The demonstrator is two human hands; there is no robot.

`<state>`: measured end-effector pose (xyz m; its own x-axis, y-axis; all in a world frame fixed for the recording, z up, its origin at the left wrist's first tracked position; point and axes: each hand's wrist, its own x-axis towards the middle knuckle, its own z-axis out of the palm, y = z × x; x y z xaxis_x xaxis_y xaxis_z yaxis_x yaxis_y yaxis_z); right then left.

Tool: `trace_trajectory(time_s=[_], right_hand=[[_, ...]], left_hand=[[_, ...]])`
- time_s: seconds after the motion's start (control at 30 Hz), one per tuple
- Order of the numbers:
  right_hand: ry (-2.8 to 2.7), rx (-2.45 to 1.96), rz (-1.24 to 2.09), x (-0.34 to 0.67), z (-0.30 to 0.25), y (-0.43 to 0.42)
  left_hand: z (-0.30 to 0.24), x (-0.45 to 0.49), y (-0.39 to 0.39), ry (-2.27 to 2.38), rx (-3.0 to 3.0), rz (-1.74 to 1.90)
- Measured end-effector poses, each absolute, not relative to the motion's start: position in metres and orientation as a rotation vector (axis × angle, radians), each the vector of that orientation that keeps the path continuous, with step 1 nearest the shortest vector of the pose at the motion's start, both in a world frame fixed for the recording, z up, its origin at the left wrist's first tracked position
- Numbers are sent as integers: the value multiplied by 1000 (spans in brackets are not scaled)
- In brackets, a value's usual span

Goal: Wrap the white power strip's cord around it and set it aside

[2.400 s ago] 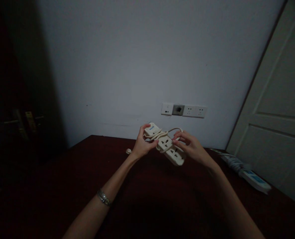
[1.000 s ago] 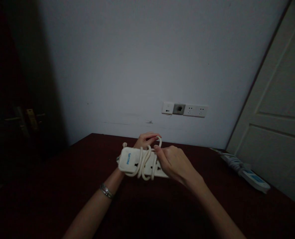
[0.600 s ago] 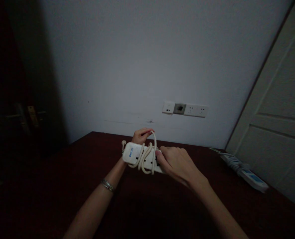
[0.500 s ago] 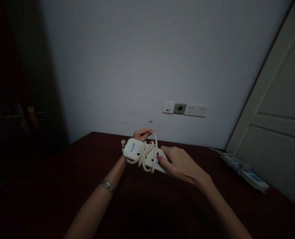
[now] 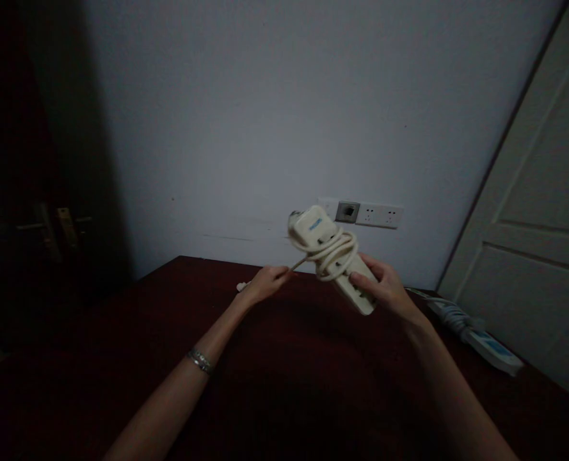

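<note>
A white power strip [image 5: 315, 225] with a blue brand print is held tilted above the dark red table, its upper left end raised against the wall. Its white cord [image 5: 338, 253] loops several times around the middle. My right hand [image 5: 383, 285] grips the lower right end, thumb on the socket face. At the left, my left hand [image 5: 271, 282] pinches the cord, which runs taut from its fingers to the strip. A small white piece, seemingly the plug [image 5: 242, 286], shows behind the left hand, partly hidden by it.
On the table's [image 5: 169, 320] right side lies a second power strip [image 5: 493, 352] in clear wrapping with a bundled grey cord. Wall sockets [image 5: 379, 216] sit low on the wall behind. A pale panelled door [image 5: 538, 205] stands at right, a dark door with handle [image 5: 68, 225] at left.
My right hand has lifted the power strip up and to the right and turned it. My left hand has come away from behind the strip, drawing the cord out leftward.
</note>
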<state>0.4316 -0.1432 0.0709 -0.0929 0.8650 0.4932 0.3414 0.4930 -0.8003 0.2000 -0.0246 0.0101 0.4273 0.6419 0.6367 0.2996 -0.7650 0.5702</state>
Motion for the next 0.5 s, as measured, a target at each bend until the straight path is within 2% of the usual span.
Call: trace_trajectory(time_s=[0.17, 0.37, 0.5], right_hand=[[-1217, -1147, 440, 463, 67, -124], [-1205, -1341, 279, 470, 63, -115], [-1232, -1416, 287, 468, 54, -107]], left_hand=[[24, 183, -19, 854, 2975, 1102], [82, 181, -35, 718, 3467, 1074], [97, 187, -75, 383, 3876, 795]])
